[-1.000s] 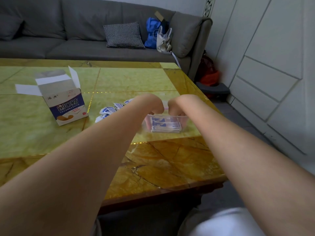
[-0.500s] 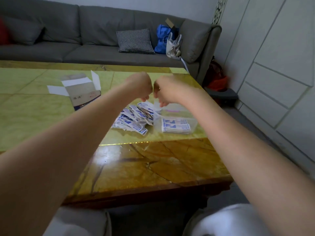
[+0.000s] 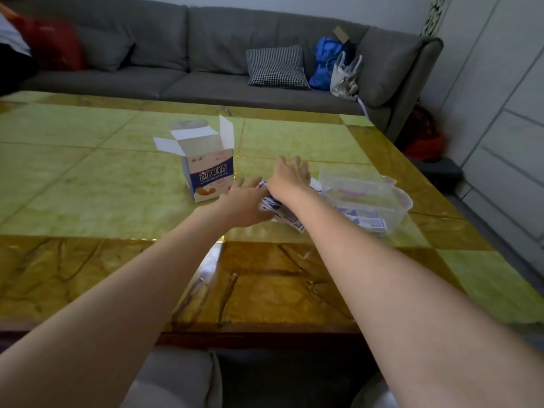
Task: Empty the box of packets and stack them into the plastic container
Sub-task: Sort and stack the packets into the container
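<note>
Between the open box [image 3: 210, 175] and the plastic container [image 3: 393, 212], loose packets [image 3: 284, 214] lie heaped on the table [image 3: 88, 178]. Both hands rest on the heap: left hand [image 3: 245, 206] flat, right hand [image 3: 290, 178] spread, seemingly gripping nothing. More packets lie stacked inside the container.

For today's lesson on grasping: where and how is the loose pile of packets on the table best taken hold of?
Probably by its two outer edges, one hand from each side, squeezed inward. The packets are thin, flat and fanned loosely on the table, so a pinch from above would likely lift only a few. The left hand and right hand already flank the pile, beside the container.
</note>
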`<state>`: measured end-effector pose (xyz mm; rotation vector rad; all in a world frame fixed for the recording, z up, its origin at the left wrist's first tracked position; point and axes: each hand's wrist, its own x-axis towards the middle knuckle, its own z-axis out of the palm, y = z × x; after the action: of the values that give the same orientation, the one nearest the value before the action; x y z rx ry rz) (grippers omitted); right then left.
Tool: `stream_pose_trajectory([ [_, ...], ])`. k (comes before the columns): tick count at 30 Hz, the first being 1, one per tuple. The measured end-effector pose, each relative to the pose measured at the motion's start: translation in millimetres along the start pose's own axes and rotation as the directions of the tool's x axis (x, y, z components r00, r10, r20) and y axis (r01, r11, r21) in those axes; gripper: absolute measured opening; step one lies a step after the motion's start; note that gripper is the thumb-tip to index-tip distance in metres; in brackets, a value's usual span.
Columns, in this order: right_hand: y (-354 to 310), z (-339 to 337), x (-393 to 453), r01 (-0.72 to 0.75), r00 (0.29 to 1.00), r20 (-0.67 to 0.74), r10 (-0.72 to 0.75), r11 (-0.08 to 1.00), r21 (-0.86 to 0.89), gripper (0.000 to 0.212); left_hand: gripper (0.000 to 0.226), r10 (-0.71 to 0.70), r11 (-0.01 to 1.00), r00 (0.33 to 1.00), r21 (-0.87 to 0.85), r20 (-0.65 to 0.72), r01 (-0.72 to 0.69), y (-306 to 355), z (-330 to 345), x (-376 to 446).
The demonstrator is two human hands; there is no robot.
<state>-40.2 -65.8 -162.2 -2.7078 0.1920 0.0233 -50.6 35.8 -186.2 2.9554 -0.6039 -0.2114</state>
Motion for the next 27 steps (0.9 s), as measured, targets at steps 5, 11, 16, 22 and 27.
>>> stream_pose_trajectory([
  [5,12.1,13.7,21.3,-0.121,0.984,0.118,0.135,0.985,-0.120,0.055,0.058,0.065,0.998,0.997,-0.020,0.029,-0.064,-10.6,10.4,7.2],
  [11,5.3,28.2,18.2,-0.142,0.954,0.232,0.189,0.968,-0.207,0.050,0.046,0.069,0.997,0.996,-0.041,-0.050,-0.071,-29.3,7.0,2.6],
  [16,-1.2,17.8,-13.8,-0.011,0.942,0.333,0.045,0.995,-0.104,0.054,0.054,-0.012,0.998,0.999,0.059,-0.049,0.015,-38.8,4.7,0.3],
  [22,14.3,3.2,-45.9,0.052,0.942,0.311,-0.126,0.970,0.236,0.045,0.056,-0.109,0.991,0.968,-0.101,-0.225,0.088,-31.7,-11.9,-20.2],
  [27,35.5,6.6,-61.4,0.133,0.953,0.249,-0.171,0.978,0.162,0.044,0.030,-0.135,0.963,0.940,-0.264,-0.312,0.051,-6.6,-8.9,-43.0],
])
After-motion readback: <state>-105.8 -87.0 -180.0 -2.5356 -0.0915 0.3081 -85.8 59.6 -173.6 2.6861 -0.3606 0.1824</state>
